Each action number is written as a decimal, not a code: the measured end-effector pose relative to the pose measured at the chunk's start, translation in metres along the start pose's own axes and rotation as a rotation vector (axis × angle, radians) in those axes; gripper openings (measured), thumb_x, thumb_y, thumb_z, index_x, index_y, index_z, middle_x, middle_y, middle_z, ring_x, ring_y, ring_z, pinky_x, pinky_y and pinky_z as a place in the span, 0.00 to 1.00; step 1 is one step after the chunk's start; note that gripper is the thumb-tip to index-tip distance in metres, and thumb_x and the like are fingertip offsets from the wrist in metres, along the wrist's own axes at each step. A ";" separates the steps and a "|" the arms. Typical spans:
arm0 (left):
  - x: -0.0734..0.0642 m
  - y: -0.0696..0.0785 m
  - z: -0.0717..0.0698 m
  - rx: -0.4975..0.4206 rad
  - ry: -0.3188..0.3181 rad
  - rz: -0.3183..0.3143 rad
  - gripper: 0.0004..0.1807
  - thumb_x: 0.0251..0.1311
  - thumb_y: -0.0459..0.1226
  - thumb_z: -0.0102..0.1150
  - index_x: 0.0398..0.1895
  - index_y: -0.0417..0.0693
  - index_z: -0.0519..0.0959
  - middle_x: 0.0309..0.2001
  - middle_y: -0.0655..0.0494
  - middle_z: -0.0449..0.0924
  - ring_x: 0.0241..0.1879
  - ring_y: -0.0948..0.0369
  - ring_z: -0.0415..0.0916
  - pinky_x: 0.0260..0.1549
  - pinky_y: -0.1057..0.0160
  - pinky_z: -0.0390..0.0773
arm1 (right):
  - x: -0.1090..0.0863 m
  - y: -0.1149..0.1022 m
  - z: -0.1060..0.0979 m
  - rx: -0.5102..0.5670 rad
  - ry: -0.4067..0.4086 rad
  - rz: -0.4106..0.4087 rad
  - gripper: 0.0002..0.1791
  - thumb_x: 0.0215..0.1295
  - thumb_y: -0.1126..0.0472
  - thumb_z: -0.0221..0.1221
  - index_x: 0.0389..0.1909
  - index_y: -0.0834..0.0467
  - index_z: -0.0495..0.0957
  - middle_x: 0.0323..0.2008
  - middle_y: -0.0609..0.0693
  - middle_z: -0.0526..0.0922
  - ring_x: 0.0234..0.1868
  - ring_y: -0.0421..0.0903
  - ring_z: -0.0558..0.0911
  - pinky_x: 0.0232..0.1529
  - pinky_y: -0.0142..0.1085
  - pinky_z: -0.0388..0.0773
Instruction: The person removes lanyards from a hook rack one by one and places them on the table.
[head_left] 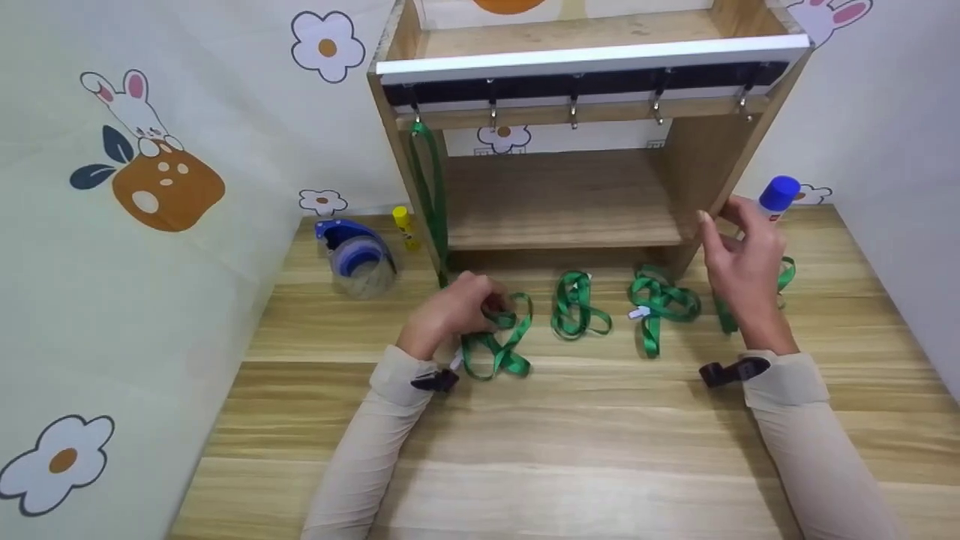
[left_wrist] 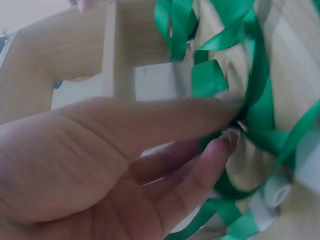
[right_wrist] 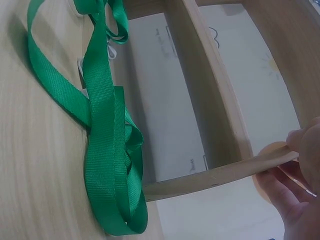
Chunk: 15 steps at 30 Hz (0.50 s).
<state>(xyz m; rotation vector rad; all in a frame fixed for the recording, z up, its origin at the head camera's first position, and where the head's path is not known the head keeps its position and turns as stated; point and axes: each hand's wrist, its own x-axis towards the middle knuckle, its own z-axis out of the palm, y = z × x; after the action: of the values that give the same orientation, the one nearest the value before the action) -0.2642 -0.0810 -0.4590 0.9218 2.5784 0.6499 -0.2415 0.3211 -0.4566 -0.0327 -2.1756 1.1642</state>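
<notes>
My left hand (head_left: 454,311) pinches a green ribbon lanyard (head_left: 516,364) between thumb and fingertips, low at the front left of a wooden hook rack (head_left: 562,199). In the left wrist view its loops hang around the fingertips (left_wrist: 227,142), with a pale clip beneath. With thumb and fingers, my right hand (head_left: 750,259) grips the front edge of the rack's right side panel (right_wrist: 225,175). Another green lanyard (head_left: 441,214) hangs from the leftmost hook. Between my hands lie two coiled lanyards, a narrow one (head_left: 559,311) and a wider one (head_left: 679,304); one more is partly hidden behind my right wrist.
Several metal hooks (head_left: 493,112) line the rack's dark front strip. A tape dispenser (head_left: 367,281) and a yellow glue stick (head_left: 405,227) stand left of the rack. A blue-capped glue stick (head_left: 780,193) stands behind my right hand. Patterned walls enclose the table (head_left: 525,450).
</notes>
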 end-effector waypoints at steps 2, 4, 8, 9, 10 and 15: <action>-0.003 0.001 -0.008 -0.015 0.021 0.007 0.18 0.64 0.33 0.77 0.57 0.42 0.88 0.55 0.45 0.90 0.55 0.49 0.88 0.58 0.50 0.88 | 0.000 0.000 0.000 0.004 0.002 -0.004 0.21 0.75 0.52 0.69 0.65 0.54 0.83 0.62 0.49 0.89 0.63 0.52 0.88 0.52 0.24 0.85; -0.007 0.004 -0.017 -0.030 0.093 0.036 0.20 0.67 0.36 0.75 0.60 0.42 0.87 0.58 0.45 0.89 0.57 0.48 0.87 0.60 0.48 0.87 | 0.000 0.000 0.001 0.006 0.004 -0.011 0.21 0.75 0.52 0.68 0.64 0.55 0.83 0.62 0.49 0.89 0.63 0.52 0.88 0.53 0.25 0.85; -0.016 0.010 -0.038 -0.054 0.458 0.142 0.15 0.71 0.40 0.72 0.56 0.43 0.87 0.52 0.46 0.90 0.50 0.51 0.88 0.49 0.54 0.90 | 0.000 0.000 0.002 0.011 0.001 -0.011 0.21 0.76 0.52 0.68 0.65 0.54 0.83 0.62 0.49 0.89 0.63 0.52 0.88 0.53 0.26 0.85; -0.018 0.011 -0.043 -0.057 0.588 0.164 0.14 0.71 0.40 0.72 0.53 0.43 0.87 0.50 0.47 0.90 0.48 0.53 0.88 0.46 0.56 0.91 | 0.000 -0.001 0.002 0.010 -0.004 -0.009 0.21 0.76 0.51 0.67 0.65 0.54 0.83 0.63 0.49 0.89 0.64 0.52 0.88 0.54 0.26 0.85; -0.020 0.010 -0.047 -0.063 0.720 0.177 0.12 0.71 0.41 0.72 0.50 0.43 0.87 0.47 0.48 0.89 0.44 0.55 0.87 0.42 0.59 0.90 | 0.000 -0.001 0.002 0.007 -0.009 -0.007 0.22 0.76 0.50 0.67 0.65 0.53 0.83 0.63 0.49 0.88 0.64 0.51 0.88 0.54 0.26 0.85; -0.025 0.001 -0.054 -0.122 1.192 0.095 0.20 0.68 0.47 0.76 0.46 0.40 0.81 0.43 0.48 0.82 0.40 0.59 0.82 0.34 0.66 0.87 | -0.001 0.001 0.000 -0.003 -0.009 -0.008 0.22 0.76 0.49 0.67 0.66 0.52 0.83 0.63 0.49 0.88 0.64 0.51 0.88 0.54 0.26 0.85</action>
<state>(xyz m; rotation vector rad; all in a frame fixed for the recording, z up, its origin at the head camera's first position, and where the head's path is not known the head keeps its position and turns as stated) -0.2688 -0.1135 -0.4087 0.7093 3.3776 1.7875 -0.2415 0.3213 -0.4581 -0.0194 -2.1837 1.1588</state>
